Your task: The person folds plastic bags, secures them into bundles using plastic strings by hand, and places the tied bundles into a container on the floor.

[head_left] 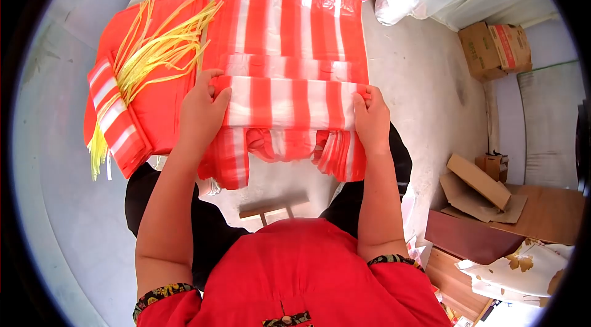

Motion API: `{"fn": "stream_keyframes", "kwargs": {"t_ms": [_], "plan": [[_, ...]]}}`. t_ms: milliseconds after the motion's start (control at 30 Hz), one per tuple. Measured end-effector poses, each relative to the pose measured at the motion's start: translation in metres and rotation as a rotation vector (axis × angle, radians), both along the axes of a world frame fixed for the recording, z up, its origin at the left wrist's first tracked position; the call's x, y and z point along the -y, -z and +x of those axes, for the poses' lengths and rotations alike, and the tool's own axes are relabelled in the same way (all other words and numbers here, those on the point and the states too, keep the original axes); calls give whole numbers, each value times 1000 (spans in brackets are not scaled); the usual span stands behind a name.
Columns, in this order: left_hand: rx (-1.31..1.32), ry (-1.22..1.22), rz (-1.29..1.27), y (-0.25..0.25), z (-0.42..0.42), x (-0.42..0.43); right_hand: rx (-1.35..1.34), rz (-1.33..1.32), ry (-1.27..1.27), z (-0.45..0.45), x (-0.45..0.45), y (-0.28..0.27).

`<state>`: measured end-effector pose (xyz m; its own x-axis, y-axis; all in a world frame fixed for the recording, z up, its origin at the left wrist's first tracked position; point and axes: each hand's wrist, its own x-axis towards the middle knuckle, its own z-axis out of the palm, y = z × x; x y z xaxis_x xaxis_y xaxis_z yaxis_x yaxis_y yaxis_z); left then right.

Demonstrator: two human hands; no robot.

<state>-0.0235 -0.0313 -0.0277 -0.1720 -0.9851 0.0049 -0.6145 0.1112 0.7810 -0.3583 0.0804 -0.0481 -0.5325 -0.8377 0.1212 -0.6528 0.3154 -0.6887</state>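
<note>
At twelve o'clock from the red shirt, the folded band of red-and-white striped plastic bags is gripped at its nine o'clock end by the left hand and at its three o'clock end by the right hand. Judging by its thin, glossy look, lightness, softness and slipperiness are to be expected; both ends are best pinched at once, so that layers are not let slide.

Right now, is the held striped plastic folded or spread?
Folded: the striped plastic forms a narrow band between left hand and right hand.
</note>
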Motion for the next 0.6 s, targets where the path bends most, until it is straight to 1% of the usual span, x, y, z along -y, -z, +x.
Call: {"fn": "stream_keyframes", "kwargs": {"t_ms": [133, 233, 300, 333, 400, 433, 500, 533, 600], "plan": [[-18, -25, -21, -8, -4, -4, -48, 80, 41, 5, -2, -6], [16, -2, -200, 3, 2, 0, -113, 201, 51, 11, -6, -28], [160, 99, -477, -2, 4, -3, -194, 297, 52, 16, -10, -46], [233, 150, -614, -5, 5, -6, -235, 241, 13, 16, -11, -46], [242, 359, -568, -13, 5, -17, -316, 130, -64, 16, -14, -47], [246, 464, -543, -16, 3, -21, -370, 78, -196, 19, -14, -46], [323, 581, -598, -15, -5, -28, -475, -29, -460, 33, -11, -42], [361, 640, -626, -15, -9, -30, -459, -21, -576, 43, -8, -43], [384, 668, -549, -12, -13, -33, -423, -9, -811, 62, 1, -46]]}}
